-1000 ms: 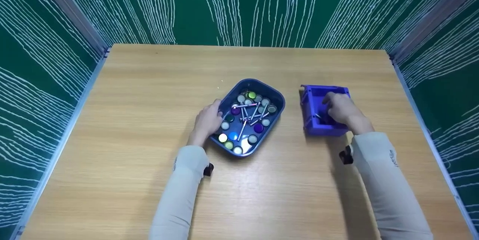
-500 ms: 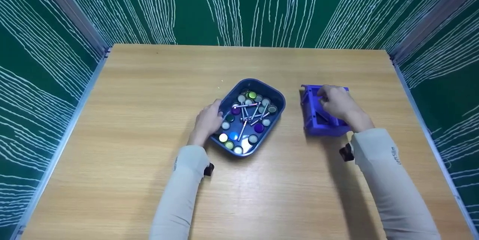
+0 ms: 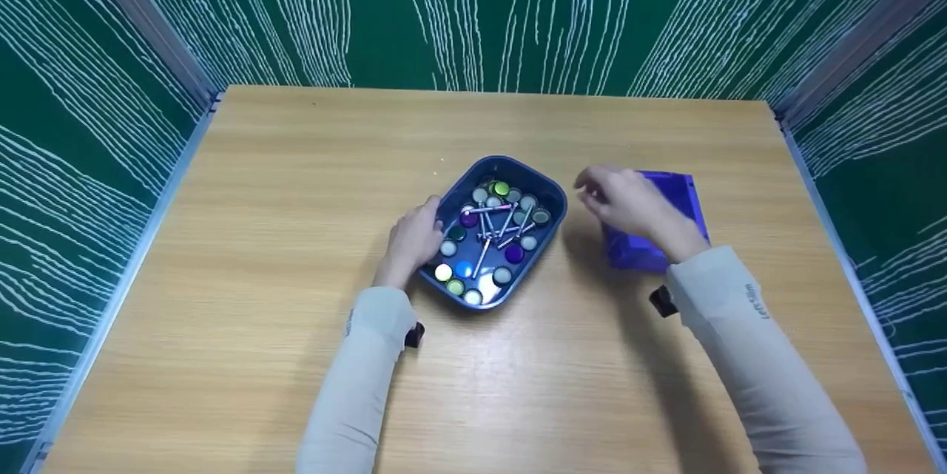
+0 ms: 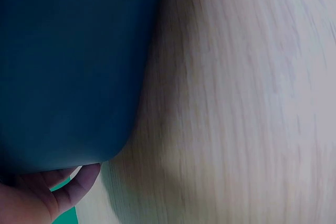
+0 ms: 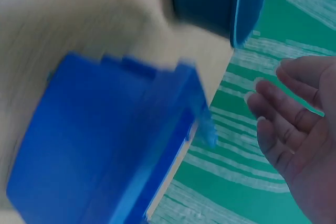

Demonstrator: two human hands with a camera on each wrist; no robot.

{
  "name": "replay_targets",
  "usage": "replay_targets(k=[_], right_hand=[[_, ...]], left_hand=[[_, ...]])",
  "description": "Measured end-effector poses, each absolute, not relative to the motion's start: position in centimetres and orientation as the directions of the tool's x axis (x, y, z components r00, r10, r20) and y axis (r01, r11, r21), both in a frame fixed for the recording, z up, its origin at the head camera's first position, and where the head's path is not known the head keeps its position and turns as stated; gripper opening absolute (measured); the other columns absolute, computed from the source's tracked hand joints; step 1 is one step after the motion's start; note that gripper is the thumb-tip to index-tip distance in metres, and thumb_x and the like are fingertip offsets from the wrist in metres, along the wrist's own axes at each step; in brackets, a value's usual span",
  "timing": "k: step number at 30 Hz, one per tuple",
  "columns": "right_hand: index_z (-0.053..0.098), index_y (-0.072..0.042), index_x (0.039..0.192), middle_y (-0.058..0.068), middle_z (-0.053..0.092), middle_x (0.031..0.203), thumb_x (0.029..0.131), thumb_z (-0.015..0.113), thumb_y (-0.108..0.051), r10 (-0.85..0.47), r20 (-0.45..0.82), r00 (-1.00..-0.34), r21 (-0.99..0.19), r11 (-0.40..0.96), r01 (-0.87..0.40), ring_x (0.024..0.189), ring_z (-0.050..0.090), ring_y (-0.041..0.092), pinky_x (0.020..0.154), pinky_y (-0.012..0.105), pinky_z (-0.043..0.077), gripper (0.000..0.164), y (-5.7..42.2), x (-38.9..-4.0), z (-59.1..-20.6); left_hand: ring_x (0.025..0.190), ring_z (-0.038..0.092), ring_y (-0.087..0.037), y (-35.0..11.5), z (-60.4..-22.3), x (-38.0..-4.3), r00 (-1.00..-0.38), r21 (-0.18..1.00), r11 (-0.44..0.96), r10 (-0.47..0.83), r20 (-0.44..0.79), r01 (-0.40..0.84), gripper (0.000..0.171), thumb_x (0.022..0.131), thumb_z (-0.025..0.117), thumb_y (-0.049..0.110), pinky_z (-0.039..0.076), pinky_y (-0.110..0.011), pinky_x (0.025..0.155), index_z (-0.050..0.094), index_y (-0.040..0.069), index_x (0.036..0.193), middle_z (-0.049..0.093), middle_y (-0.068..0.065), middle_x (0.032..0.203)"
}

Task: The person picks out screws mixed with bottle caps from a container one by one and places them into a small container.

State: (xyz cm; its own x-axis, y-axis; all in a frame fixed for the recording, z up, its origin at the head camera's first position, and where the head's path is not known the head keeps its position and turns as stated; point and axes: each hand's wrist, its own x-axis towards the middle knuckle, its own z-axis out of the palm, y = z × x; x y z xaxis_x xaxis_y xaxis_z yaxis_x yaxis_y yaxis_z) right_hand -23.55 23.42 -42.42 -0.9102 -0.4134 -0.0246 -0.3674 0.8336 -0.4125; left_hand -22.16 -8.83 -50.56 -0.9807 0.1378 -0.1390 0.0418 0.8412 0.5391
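Note:
My left hand (image 3: 414,239) grips the left rim of a dark blue tub (image 3: 538,180) near the table's middle. Inside it lie several round bottle caps (image 3: 515,254) in green, purple, blue and pale tones, and several metal screws (image 3: 481,258) heaped together. In the left wrist view, fingers (image 4: 79,186) curl at the tub's edge. My right hand (image 3: 625,202) hovers over the left side of a purple bin (image 3: 686,200), with its fingertips toward the tub. The right wrist view shows its fingers loosely bent with nothing between them. The hand and forearm hide much of the bin.
The wooden table (image 3: 244,237) carries both containers, with a gap between them. Green panels with white streaks (image 3: 488,15) enclose its back and sides. Tiny pale specks lie on the wood behind the tub.
My right hand has risen out of the purple bin and moved left toward the blue tub. The left hand and the tub stay in place.

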Motion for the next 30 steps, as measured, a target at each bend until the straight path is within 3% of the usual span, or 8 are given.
replay_targets(k=[8,23,30], right_hand=[[0.066,-0.005,0.114,0.015,0.068,0.11,0.094,0.063,-0.014,-0.527,-0.051,-0.848,-0.347,0.806,-0.48,0.098,0.066,0.032,0.087,0.048,0.053,0.022,19.4,-23.5,-44.0],[0.063,0.0,0.114,0.022,0.058,0.118,0.08,0.071,-0.008,-0.509,-0.179,-0.842,-0.292,0.845,-0.449,0.113,0.053,0.04,0.102,0.052,0.042,0.036,15.8,-23.8,-46.9],[0.055,0.004,0.12,0.024,0.051,0.128,0.084,0.067,-0.01,-0.432,-0.284,-0.856,-0.22,0.898,-0.38,0.121,0.048,0.043,0.107,0.053,0.04,0.041,14.6,-24.1,-47.5]], left_hand=[[0.114,0.063,-0.035,-8.8,-50.6,-22.2,-0.979,0.539,0.841,0.134,-0.153,0.031,0.039,0.1,0.049,0.015,0.049,-0.053,0.095,0.048,0.011,0.138,0.064,-0.017,0.128],[0.111,0.064,-0.037,-8.7,-50.8,-22.1,-0.984,0.534,0.844,0.137,-0.116,0.054,0.037,0.098,0.051,0.014,0.05,-0.054,0.091,0.051,0.011,0.135,0.066,-0.018,0.124],[0.111,0.064,-0.037,-8.9,-51.0,-22.2,-0.985,0.54,0.84,0.139,-0.107,0.06,0.04,0.098,0.051,0.013,0.051,-0.054,0.09,0.05,0.011,0.137,0.066,-0.018,0.125]])
